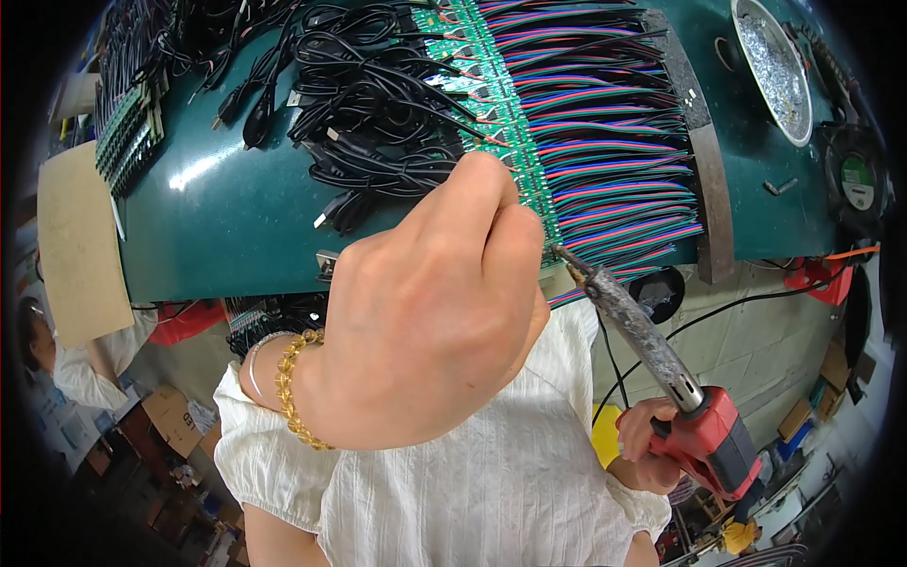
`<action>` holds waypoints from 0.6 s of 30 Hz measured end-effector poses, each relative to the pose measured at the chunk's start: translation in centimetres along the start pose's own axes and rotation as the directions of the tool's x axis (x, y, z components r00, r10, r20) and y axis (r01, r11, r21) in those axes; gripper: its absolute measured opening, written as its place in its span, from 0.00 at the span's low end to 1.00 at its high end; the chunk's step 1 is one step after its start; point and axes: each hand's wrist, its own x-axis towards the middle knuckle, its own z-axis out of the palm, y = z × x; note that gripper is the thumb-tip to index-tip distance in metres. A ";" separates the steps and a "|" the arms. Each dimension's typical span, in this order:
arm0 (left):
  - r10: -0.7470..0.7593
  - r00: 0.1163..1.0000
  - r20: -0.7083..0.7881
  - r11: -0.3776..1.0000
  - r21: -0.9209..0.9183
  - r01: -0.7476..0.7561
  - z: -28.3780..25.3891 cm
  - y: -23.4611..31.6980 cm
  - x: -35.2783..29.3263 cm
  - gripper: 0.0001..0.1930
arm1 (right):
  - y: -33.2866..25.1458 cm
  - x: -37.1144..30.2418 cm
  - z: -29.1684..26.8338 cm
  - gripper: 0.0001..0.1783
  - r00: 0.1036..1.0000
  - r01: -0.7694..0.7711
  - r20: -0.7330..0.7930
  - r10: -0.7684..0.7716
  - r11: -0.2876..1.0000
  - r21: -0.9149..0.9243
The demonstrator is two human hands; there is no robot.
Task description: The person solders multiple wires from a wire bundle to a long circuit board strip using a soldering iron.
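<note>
My left hand (435, 283) is closed in front of the near end of a row of green circuit boards (524, 132). Its fingertips are hidden behind the knuckles, so what they pinch does not show. In my right hand (646, 439) is a red-handled soldering iron (647, 345), tilted up and to the left. Its dark tip is at the right edge of the nearest board; touching or just apart, I cannot tell. Red, blue, green and black wires (614, 161) fan out rightward from the boards. Coiled black USB cables (378, 94) lie left of them, some joined to the boards.
A dark metal bar (713, 189) lies across the wire ends on the green table (227, 217). Farther right are a metal dish with silvery scraps (773, 71) and a black round object (855, 180). Stacked boards (132, 137) and a tan panel (80, 246) sit at the left.
</note>
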 end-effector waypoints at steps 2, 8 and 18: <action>-0.034 0.999 0.004 0.999 -0.012 0.034 0.0 0.1 -0.2 0.12 | 1.9 -0.3 5.5 0.11 0.863 0.196 -0.504 0.025 0.904 0.380; -0.025 1.000 0.006 1.000 -0.001 0.025 0.1 0.1 -0.2 0.11 | 1.7 0.6 5.9 0.33 0.771 0.422 -0.636 0.021 0.732 0.535; -0.018 1.000 0.010 1.000 0.022 0.018 0.1 0.2 -0.1 0.11 | 1.6 1.5 5.0 0.24 0.761 0.400 -0.643 -0.087 0.843 0.359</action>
